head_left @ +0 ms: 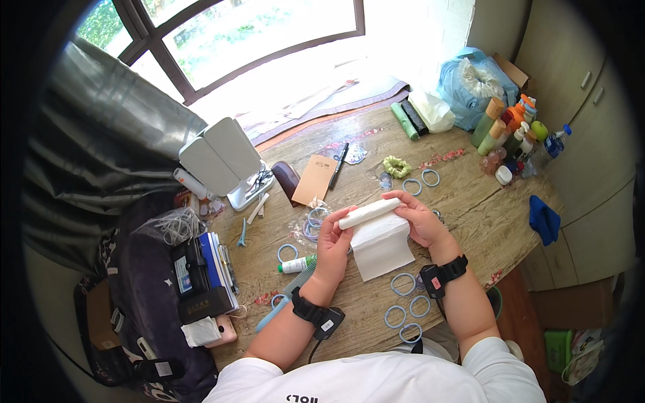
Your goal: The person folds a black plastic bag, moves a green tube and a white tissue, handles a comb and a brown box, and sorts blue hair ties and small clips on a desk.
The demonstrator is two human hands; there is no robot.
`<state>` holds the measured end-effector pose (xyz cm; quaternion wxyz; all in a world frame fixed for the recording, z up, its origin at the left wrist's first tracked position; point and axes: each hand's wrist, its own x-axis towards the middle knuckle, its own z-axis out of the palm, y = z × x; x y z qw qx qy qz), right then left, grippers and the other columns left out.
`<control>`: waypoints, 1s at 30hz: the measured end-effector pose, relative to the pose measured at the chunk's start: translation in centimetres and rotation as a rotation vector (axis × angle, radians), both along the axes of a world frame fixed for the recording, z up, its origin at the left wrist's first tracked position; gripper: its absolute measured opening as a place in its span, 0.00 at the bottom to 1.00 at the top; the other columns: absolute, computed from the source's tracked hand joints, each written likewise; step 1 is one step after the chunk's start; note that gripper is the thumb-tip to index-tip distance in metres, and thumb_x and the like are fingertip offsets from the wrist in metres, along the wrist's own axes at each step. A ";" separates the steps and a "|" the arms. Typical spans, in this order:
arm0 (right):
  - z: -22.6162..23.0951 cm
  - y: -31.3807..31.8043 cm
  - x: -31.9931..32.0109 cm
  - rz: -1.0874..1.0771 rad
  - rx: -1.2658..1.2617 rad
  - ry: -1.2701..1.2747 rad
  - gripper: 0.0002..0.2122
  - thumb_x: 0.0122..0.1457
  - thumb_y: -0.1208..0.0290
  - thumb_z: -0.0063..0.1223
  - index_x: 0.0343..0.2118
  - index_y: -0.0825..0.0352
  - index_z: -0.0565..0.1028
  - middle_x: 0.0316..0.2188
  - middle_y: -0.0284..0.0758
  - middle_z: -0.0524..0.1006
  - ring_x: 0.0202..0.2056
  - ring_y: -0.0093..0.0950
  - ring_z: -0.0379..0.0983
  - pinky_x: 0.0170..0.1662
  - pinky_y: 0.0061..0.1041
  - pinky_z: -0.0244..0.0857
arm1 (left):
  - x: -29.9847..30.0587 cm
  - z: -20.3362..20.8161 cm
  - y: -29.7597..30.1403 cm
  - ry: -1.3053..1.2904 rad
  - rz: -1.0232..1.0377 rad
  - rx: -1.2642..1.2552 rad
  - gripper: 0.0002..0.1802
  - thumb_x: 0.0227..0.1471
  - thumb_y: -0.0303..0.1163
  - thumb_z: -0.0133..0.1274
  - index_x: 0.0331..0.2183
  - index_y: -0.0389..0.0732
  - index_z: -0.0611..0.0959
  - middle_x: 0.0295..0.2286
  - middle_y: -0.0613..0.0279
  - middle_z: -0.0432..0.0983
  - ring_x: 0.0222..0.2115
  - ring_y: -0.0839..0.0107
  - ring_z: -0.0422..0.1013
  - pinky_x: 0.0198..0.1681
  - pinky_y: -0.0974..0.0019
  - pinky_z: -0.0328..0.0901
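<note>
Item: white paper sheet [381, 247], partly rolled at its top edge, held just above a wooden table [470, 208] near its middle.

Left hand [334, 243]: fingers curled closed around the left end of the roll.

Right hand [420, 218]: fingers closed over the right end of the roll, thumb beneath. Both wrists carry black strapped devices.

Surroundings: pale blue rings [405, 283] lie on the table below the sheet, more beside a yellow scrunchie [397, 166] beyond it. A black pen [340, 165] and brown card [315, 179] sit further back. Bottles [505, 134] cluster at the far right; a blue cloth [543, 218] lies near the right edge. A white folding mirror [222, 158] stands at the left.
</note>
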<state>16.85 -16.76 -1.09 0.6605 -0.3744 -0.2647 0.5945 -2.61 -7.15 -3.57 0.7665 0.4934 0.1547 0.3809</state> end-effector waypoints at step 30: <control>-0.1 -0.1 -0.3 0.001 0.011 -0.110 0.16 0.63 0.76 0.42 0.53 0.64 0.68 0.44 0.33 0.71 0.45 0.21 0.68 0.49 0.21 0.65 | 0.0 0.2 0.0 0.023 -0.058 0.026 0.22 0.56 0.20 0.45 0.53 0.38 0.67 0.52 0.58 0.66 0.53 0.68 0.63 0.57 0.64 0.59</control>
